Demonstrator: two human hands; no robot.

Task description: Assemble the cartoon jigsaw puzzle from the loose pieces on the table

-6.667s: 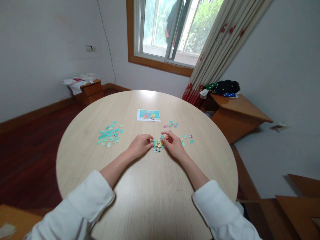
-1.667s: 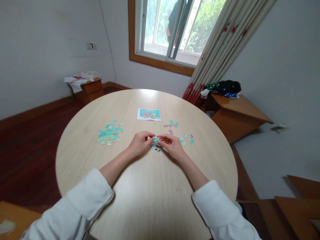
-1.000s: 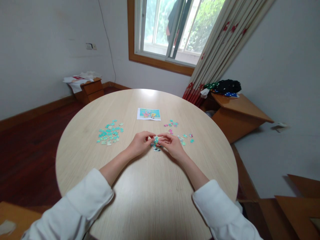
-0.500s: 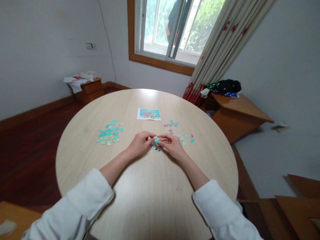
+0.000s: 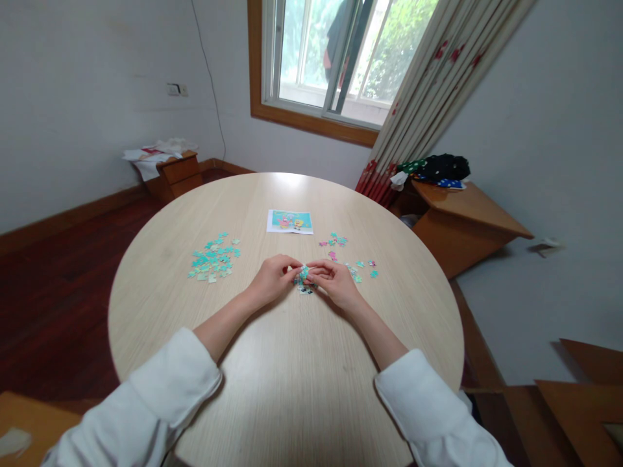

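Observation:
Both of my hands meet over a small cluster of jigsaw puzzle pieces (image 5: 305,290) at the middle of the table. My left hand (image 5: 273,279) is closed, its fingertips pinching a turquoise and white puzzle piece (image 5: 304,274) from the left. From the right, my right hand (image 5: 335,281) has its fingers curled onto the same small spot, partly hiding it. Whether one piece or several joined ones are between the fingertips, I cannot tell. Beyond my hands lies a picture card (image 5: 291,222) with a pink and a yellow cartoon figure on turquoise.
A pile of turquoise and pale green pieces (image 5: 214,258) lies to the left on the round table (image 5: 292,389). Smaller groups of pink and turquoise pieces (image 5: 334,240) lie to the right. A wooden cabinet (image 5: 462,220) with cloths on it stands beyond the table's right edge.
Almost nothing differs. My fingertips have shifted very slightly on the piece between them, and the piles stay as they were.

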